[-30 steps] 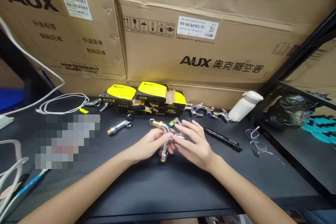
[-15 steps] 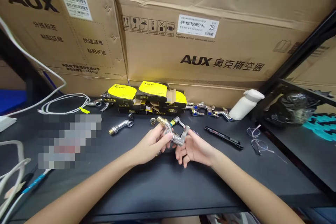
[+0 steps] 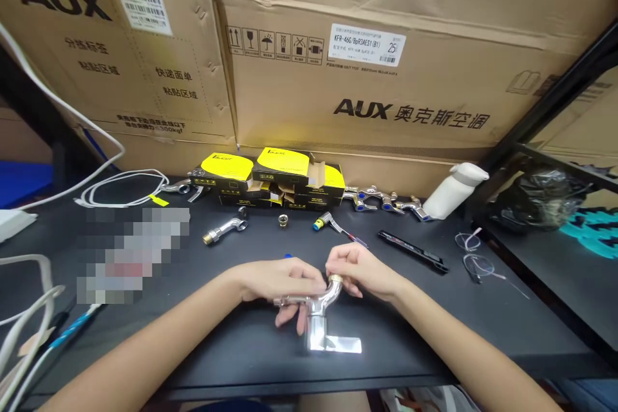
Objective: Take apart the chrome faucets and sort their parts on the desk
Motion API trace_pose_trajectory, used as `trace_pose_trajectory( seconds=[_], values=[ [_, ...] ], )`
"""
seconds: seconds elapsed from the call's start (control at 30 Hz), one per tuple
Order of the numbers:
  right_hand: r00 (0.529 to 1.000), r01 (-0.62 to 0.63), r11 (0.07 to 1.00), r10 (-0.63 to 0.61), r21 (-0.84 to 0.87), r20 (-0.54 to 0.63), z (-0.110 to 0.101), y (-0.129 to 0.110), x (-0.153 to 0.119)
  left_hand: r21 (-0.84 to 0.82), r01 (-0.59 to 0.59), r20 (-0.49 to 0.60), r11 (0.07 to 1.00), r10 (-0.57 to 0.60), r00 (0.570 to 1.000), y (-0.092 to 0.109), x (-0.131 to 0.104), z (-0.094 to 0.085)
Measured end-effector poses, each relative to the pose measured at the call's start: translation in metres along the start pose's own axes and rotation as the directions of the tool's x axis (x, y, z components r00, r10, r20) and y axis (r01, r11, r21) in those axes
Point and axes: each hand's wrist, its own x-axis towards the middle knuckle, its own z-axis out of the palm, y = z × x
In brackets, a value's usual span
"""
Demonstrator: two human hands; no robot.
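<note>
A chrome faucet (image 3: 317, 328) is held above the front of the dark table, its flat lever handle at the bottom pointing right. My left hand (image 3: 284, 283) wraps round its body from the left; some fingers show underneath. At the curved end, a brass ring (image 3: 335, 279) lies against the bent fingers of my right hand (image 3: 356, 269), which are closed round it. A small blue thing (image 3: 288, 256) peeks out behind my left hand. Beyond the hands lie a faucet spout piece (image 3: 224, 230), a small brass fitting (image 3: 283, 221) and a small lever part with a yellow-and-blue end (image 3: 324, 221).
Yellow-and-black boxes (image 3: 282, 164) stand stacked at the back, with several faucets (image 3: 381, 199) to their right. A white bottle (image 3: 456, 192) leans by the rack post. A black pen-like tool (image 3: 412, 251) lies on the right. White cables (image 3: 120, 190) occupy the left.
The faucet has been turned, so its lever hangs at the bottom, and moved nearer to me. My right hand has shifted from the lever side to the brass end.
</note>
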Motion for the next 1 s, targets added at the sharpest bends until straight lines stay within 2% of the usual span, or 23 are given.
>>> trace_pose_trajectory(
  seconds=[0.07, 0.1, 0.17, 0.27, 0.4, 0.5, 0.57, 0.63, 0.77, 0.87, 1.0],
  values=[
    [0.999, 0.042, 0.993, -0.039, 0.106, -0.033, -0.002, -0.004, 0.0, -0.198, -0.039, -0.023, 0.979, 0.035, 0.999, 0.005, -0.006, -0.007],
    [0.995, 0.079, 0.984, -0.069, 0.157, -0.066, -0.003, -0.006, 0.0, -0.274, -0.091, -0.068, 0.957, 0.075, 0.995, 0.008, -0.009, -0.012],
    [0.979, 0.166, 0.962, -0.136, 0.216, -0.15, -0.002, -0.009, 0.0, -0.322, -0.225, -0.194, 0.92, 0.168, 0.966, 0.011, -0.012, -0.02],
    [0.936, 0.271, 0.951, -0.225, 0.148, -0.27, 0.004, -0.007, 0.001, -0.272, -0.347, -0.341, 0.897, 0.247, 0.907, 0.008, -0.01, -0.024],
    [0.884, 0.278, 0.957, -0.289, -0.085, -0.368, 0.009, -0.002, 0.002, -0.098, -0.376, -0.517, 0.922, 0.275, 0.81, 0.001, 0.0, -0.017],
    [0.91, 0.198, 0.976, -0.216, -0.088, -0.354, 0.006, -0.003, 0.003, 0.035, -0.387, -0.624, 0.922, 0.323, 0.712, -0.001, 0.005, -0.011],
    [0.948, 0.137, 0.99, -0.141, -0.035, -0.284, 0.003, -0.004, 0.004, 0.069, -0.405, -0.644, 0.912, 0.351, 0.679, 0.0, 0.007, -0.009],
    [0.981, 0.074, 0.997, -0.074, -0.004, -0.182, 0.001, -0.003, 0.004, 0.082, -0.405, -0.65, 0.911, 0.357, 0.671, 0.002, 0.008, -0.007],
    [0.998, 0.015, 1.0, -0.014, 0.018, -0.055, 0.006, 0.004, 0.005, 0.155, -0.37, -0.655, 0.916, 0.376, 0.656, 0.004, 0.008, -0.003],
    [0.996, 0.036, 0.998, -0.032, 0.042, -0.084, 0.009, 0.009, 0.008, 0.257, -0.345, -0.647, 0.903, 0.426, 0.633, 0.003, 0.009, -0.002],
    [0.969, 0.128, 0.991, -0.12, 0.026, -0.217, 0.01, 0.012, 0.011, 0.355, -0.322, -0.637, 0.878, 0.479, 0.604, 0.001, 0.01, -0.001]
  ],
)
